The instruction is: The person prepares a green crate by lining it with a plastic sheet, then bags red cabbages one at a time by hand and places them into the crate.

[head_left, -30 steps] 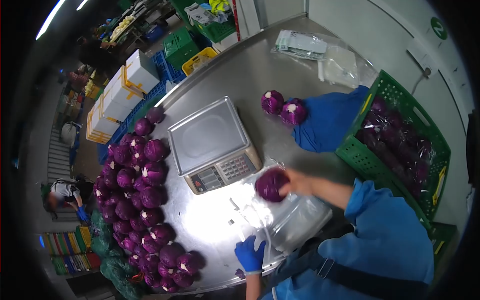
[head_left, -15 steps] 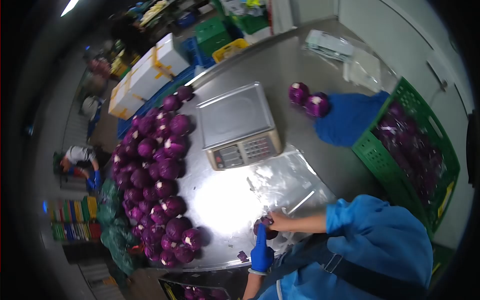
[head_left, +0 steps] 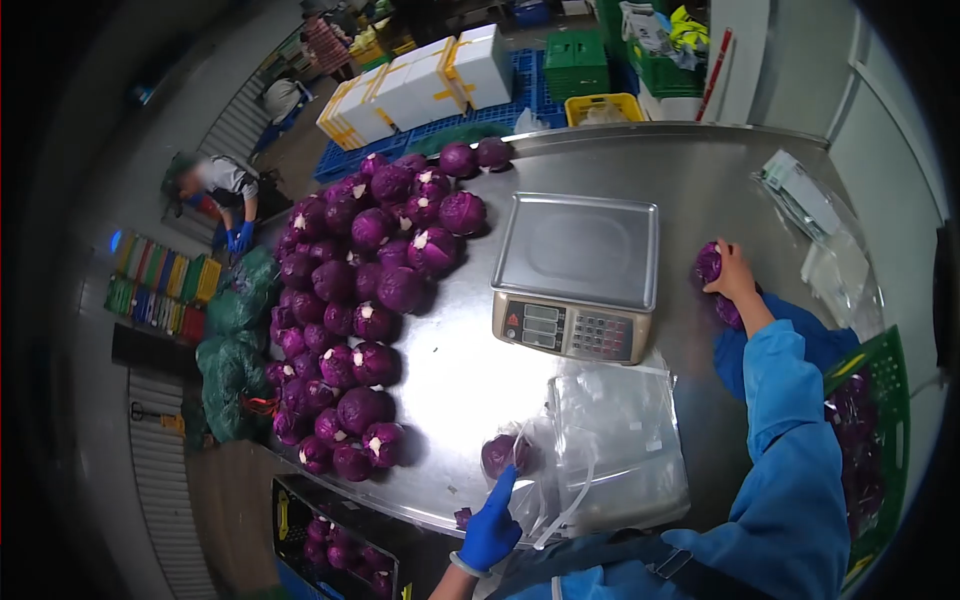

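Observation:
My left hand [head_left: 491, 524], in a blue glove, stretches its index finger onto a red cabbage [head_left: 498, 456] near the table's front edge. Clear plastic film lies against the right side of this cabbage. My bare right hand [head_left: 733, 276] is closed around another red cabbage [head_left: 708, 262] on the right of the table. Just below it, a second cabbage [head_left: 728, 313] shows partly, beside a blue cloth [head_left: 800, 335]. A stack of clear plastic bags [head_left: 620, 440] lies right of my left hand, in front of a weighing scale [head_left: 578, 250].
A large heap of red cabbages [head_left: 370, 290] covers the table's left side. A green crate [head_left: 893, 400] with wrapped cabbages stands at right. A dark crate [head_left: 390, 570] with cabbages is below the front edge. A co-worker [head_left: 225, 190] bends at far left. Packets [head_left: 800, 195] lie at back right.
My right hand has left the cabbage at the front and reached across to one on the right, gripping it. My left hand stays at the front cabbage. The view has turned.

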